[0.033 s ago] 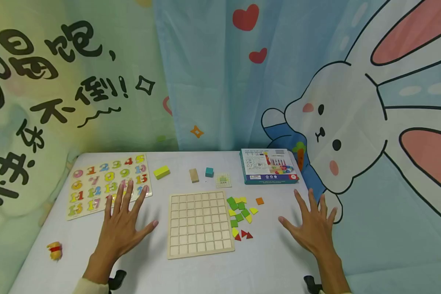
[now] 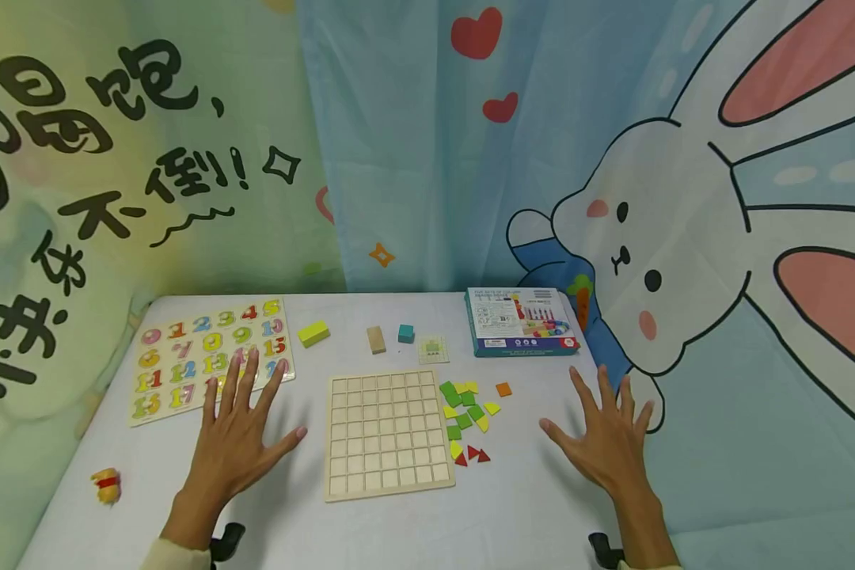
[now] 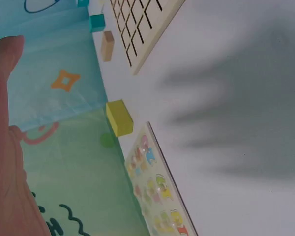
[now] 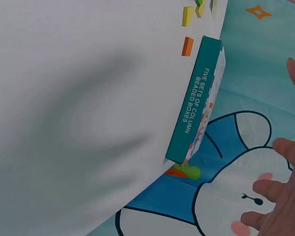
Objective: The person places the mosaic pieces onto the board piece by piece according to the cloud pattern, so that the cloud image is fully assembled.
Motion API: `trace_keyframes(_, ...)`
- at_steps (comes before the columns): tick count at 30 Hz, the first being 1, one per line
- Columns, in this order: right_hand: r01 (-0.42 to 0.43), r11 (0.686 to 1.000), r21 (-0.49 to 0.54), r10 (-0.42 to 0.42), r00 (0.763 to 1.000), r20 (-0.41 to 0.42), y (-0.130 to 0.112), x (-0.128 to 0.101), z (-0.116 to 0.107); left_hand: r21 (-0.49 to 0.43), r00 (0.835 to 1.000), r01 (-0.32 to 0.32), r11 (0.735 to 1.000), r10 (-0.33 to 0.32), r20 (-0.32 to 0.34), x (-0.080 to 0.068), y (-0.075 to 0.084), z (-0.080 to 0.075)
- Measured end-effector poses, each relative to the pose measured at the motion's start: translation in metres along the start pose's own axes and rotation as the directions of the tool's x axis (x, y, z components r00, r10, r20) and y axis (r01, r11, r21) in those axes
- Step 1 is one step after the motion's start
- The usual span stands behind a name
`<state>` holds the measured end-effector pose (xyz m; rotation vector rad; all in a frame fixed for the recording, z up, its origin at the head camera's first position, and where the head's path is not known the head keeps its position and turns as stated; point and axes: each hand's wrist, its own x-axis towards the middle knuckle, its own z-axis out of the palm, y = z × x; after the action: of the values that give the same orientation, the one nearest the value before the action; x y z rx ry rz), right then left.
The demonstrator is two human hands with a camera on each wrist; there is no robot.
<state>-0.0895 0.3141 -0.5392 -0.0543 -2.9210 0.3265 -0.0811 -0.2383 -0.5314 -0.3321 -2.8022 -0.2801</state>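
Note:
My left hand hovers over the table with its fingers spread, holding nothing. Its fingertips overlap the lower edge of the number puzzle board in the head view. On the other side my right hand is likewise spread and bare, its shadow on the cloth beside it. Between the hands lies a wooden grid board with square cells. Along its right edge are loose flat pieces: green pieces, yellow pieces, red triangles and an orange square.
Behind the grid board stand a yellow block, a wooden block, a teal cube and a small patterned card. A teal-sided box lies at the back right. A small bear figure rests at the left.

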Motion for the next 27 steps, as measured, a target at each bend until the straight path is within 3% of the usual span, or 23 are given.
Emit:
trace_keyframes(5, 0.008, 1.0, 0.013, -0.008, 1.0, 0.007, -0.005, 0.003, 0.001, -0.019, 1.0, 0.009, 1.0, -0.009, 0.028, -0.001, 0.002, 0.002)
trace_keyframes(8, -0.006, 0.996, 0.084, 0.004, 1.0, 0.024, -0.015, 0.005, 0.008, -0.052, 0.998, 0.015, 0.999, -0.012, 0.056, -0.002, 0.007, 0.009)
trace_keyframes(12, -0.063, 0.967, 0.245, 0.048, 0.997, 0.067, -0.032, 0.01, 0.029, -0.15, 0.996, 0.008, 0.989, 0.005, 0.087, -0.006, 0.017, 0.027)
trace_keyframes(16, -0.141, 0.929, 0.342, 0.107, 0.987, 0.116, -0.044, 0.027, 0.056, -0.28, 0.989, 0.018, 0.96, 0.023, 0.144, -0.012, 0.029, 0.052)
trace_keyframes(22, -0.234, 0.923, 0.305, 0.175, 0.962, 0.209, -0.045, 0.056, 0.088, -0.409, 0.973, 0.071, 0.91, 0.027, 0.231, -0.022, 0.042, 0.077)
trace_keyframes(27, -0.263, 0.924, 0.277, 0.191, 0.947, 0.26, -0.046, 0.071, 0.097, -0.445, 0.972, 0.101, 0.89, 0.008, 0.236, -0.025, 0.046, 0.084)
